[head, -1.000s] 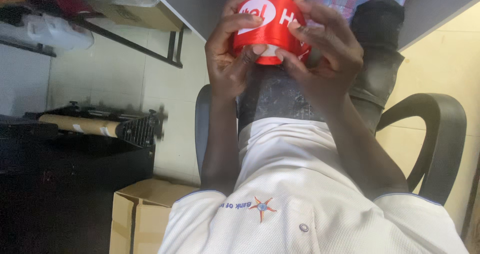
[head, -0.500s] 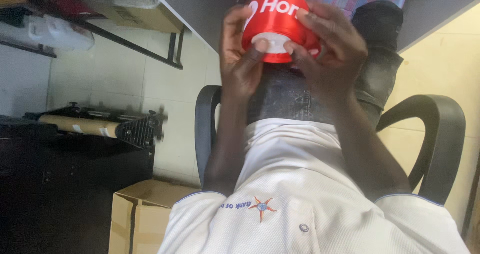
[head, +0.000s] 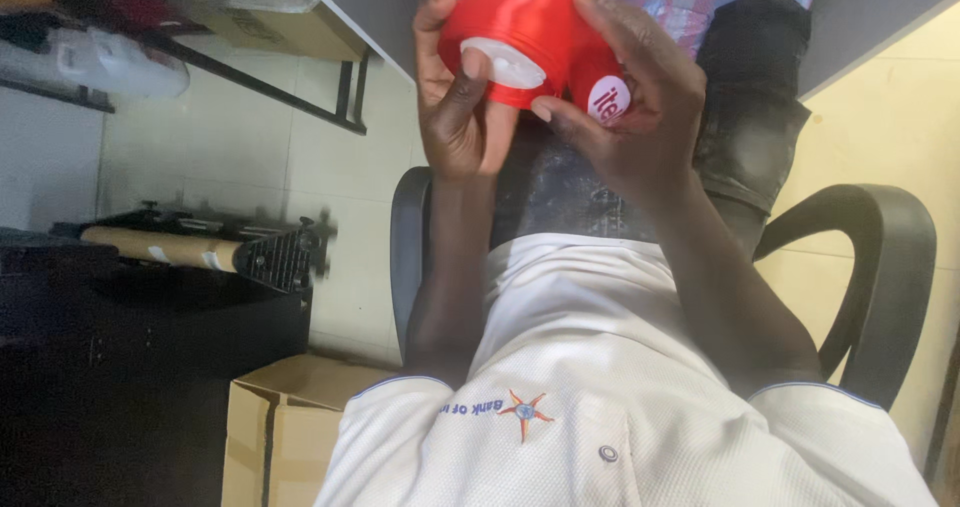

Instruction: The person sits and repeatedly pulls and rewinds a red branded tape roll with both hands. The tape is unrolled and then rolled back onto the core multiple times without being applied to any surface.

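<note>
Both hands hold a red roll of satin-like ribbon (head: 535, 32) with white printing and a white core, above my lap near the top of the view. My left hand (head: 455, 107) grips its left side, thumb pressed beside the white core end. My right hand (head: 635, 117) wraps the right side, fingers over the top and thumb underneath on a loose red flap. Below them lie my white polo shirt (head: 620, 407) and dark trousers (head: 750, 117).
I sit in a black office chair with a curved armrest (head: 885, 287) on the right. An open cardboard box (head: 275, 427) stands at the lower left beside a black unit carrying a brown paper roll (head: 160, 249). A metal-framed table (head: 330, 37) is at the upper left on a tiled floor.
Both hands have lifted the red roll toward the top of the view and turned it, so the white core end now shows more plainly.
</note>
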